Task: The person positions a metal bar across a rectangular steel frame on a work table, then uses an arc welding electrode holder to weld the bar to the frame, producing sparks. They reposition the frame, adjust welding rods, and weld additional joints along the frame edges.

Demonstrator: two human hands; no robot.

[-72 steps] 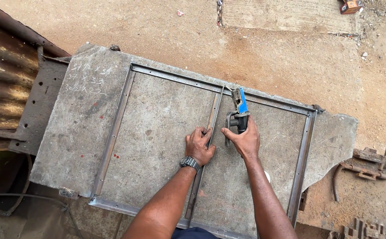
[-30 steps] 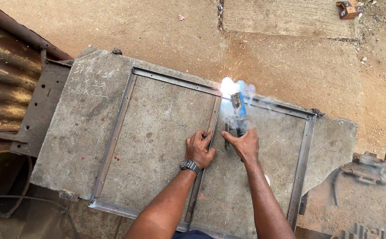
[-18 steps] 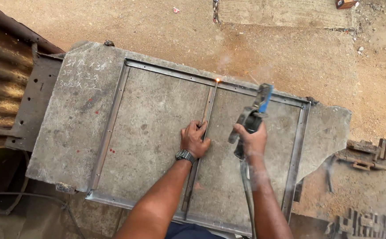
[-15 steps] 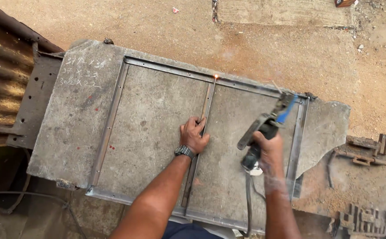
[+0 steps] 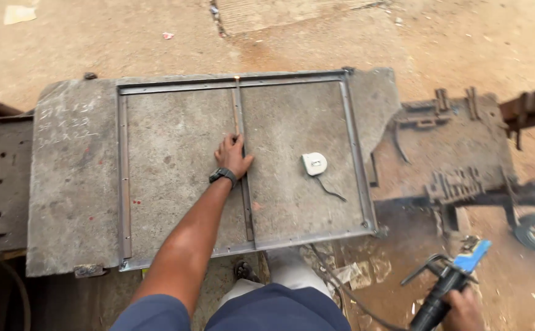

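from the head view, my left hand [image 5: 232,158] lies flat, palm down, on the middle bar [image 5: 243,184] of the metal frame [image 5: 122,184], the fingers [image 5: 227,142] spread loosely and pressing on the bar rather than wrapped around it. a dark wristwatch [image 5: 222,176] sits on that wrist. the frame is a rectangle of thin grey bar lying flat on the grey slab surface [image 5: 71,184], and the middle bar runs from the near side to the far side of it. at the far end of the middle bar, where it meets the far side of the frame, there is a small glowing orange spot [image 5: 236,79].

my right hand [image 5: 462,309] is well apart from the frame, low at the near right edge of the view and partly cut off. its fingers are closed around the black handle of the welding holder [image 5: 448,283], whose blue-tipped clamp points up and to the right. a dark cable [image 5: 341,285] trails from it toward the near side of the surface.

on the slab inside the right half of the frame lies a white tape measure [image 5: 314,163]. to the right, on the sandy ground, sits a pile of dark metal scrap [image 5: 457,147]. my blue trousers [image 5: 267,309] fill the near edge.
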